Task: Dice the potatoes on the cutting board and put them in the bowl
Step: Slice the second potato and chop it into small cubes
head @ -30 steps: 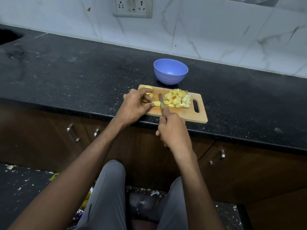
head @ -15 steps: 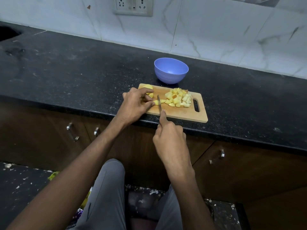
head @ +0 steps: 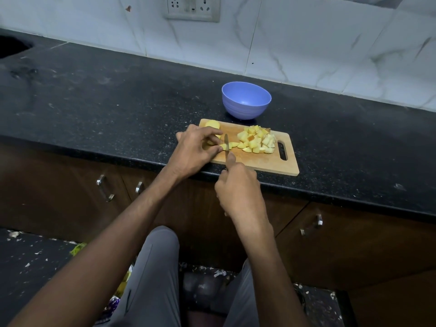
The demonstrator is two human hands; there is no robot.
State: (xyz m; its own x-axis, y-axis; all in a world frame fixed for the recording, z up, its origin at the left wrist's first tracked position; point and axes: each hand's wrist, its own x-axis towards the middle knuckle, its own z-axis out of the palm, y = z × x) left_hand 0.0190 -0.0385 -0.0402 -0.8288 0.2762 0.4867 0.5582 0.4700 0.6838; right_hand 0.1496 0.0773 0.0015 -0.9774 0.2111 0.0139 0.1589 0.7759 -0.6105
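Centre of frame: wooden cutting board [head: 259, 161] at the front edge of a black countertop [head: 94, 109]. Left hand [head: 195, 149], fingers curled, pinning a potato strip [head: 221, 146] at the board's left end. Right hand [head: 238, 187], closed round the handle of a knife [head: 226, 143], forefinger laid along the spine, blade set across the strip just beside the left fingertips. Heap of diced potato [head: 257, 141] on the board's right half, near the handle slot. Uncut potato piece [head: 212, 125] at the board's upper left corner. Blue bowl [head: 246, 100] just above the board, interior bare. Wall socket [head: 192, 7] at top centre.
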